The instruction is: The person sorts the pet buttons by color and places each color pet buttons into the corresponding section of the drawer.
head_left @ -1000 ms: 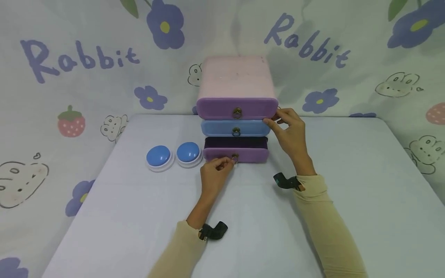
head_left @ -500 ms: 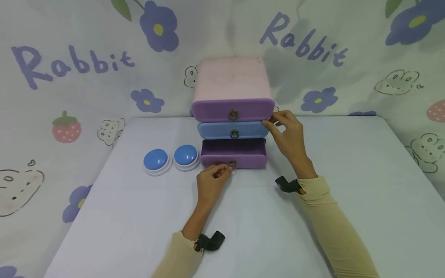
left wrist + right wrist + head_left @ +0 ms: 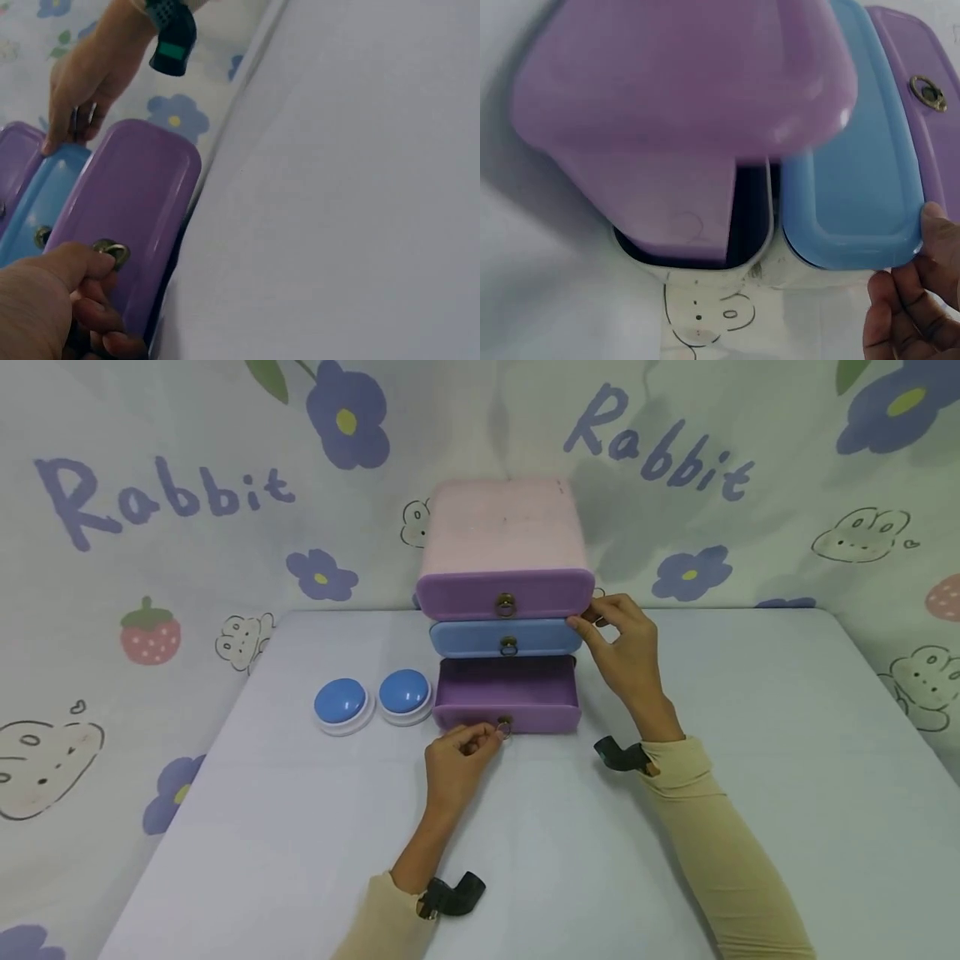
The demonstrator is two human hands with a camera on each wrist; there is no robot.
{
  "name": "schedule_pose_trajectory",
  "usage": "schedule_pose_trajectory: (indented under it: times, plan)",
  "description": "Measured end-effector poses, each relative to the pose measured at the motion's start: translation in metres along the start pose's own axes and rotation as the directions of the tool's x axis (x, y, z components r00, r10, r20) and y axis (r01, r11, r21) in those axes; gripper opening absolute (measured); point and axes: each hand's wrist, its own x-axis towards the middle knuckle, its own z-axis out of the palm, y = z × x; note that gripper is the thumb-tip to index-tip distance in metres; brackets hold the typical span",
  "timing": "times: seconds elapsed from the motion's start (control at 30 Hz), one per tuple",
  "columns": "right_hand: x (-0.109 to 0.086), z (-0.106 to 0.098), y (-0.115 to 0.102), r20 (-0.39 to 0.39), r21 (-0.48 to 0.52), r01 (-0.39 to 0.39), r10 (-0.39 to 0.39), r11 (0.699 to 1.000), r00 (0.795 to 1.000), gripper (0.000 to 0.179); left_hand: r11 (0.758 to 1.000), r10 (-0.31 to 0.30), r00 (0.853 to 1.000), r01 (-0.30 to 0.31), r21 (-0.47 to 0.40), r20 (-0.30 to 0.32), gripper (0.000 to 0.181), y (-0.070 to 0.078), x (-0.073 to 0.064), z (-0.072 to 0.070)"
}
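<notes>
A small drawer cabinet (image 3: pixel 502 522) with a pale pink top stands at the back of the table. Its lowest purple drawer (image 3: pixel 540 719) is pulled out toward me, and its inside shows in the head view. My left hand (image 3: pixel 457 768) pinches the brass ring pull (image 3: pixel 114 253) on that drawer's front between thumb and finger. At the cabinet's right side, my right hand (image 3: pixel 626 647) holds the edge beside the blue middle drawer (image 3: pixel 862 165), thumb on the front corner and fingers along the side. The blue drawer and the purple top drawer (image 3: pixel 465 595) are closed.
Two blue push buttons (image 3: pixel 340 700) on white bases sit left of the cabinet, the nearer one close to the pulled-out drawer. Behind the table (image 3: pixel 562 860) hangs a printed cloth (image 3: pixel 187 410) with flowers and rabbits.
The bottom drawer has slid farther out toward me, with my left hand on its ring pull coming back with it. My right hand keeps its hold on the cabinet's side.
</notes>
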Motion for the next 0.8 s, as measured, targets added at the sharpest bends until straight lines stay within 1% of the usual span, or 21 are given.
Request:
schedule_pose_trajectory:
  times: [0.3,0.5,0.63,0.8]
  plan:
    - [0.001,-0.001,-0.002,-0.006,0.014,0.007,-0.007,1.0,1.0,0.033,0.999,0.017,1.0,-0.017,0.027,0.017,0.004,0.0,-0.012,-0.004]
    - [0.0,-0.002,0.0,0.001,0.019,-0.008,0.008,1.0,1.0,0.032,0.998,0.024,0.999,-0.026,0.053,0.038,0.004,0.001,-0.023,-0.01]
    - [-0.001,-0.003,-0.001,0.004,0.018,-0.012,0.012,1.0,1.0,0.032,0.997,0.024,0.998,-0.028,0.071,0.056,0.005,0.003,-0.03,-0.013]
    - [0.0,-0.003,-0.003,0.007,0.013,-0.009,0.009,1.0,1.0,0.033,0.997,0.025,0.997,-0.03,0.072,0.069,0.004,0.007,-0.036,-0.015]
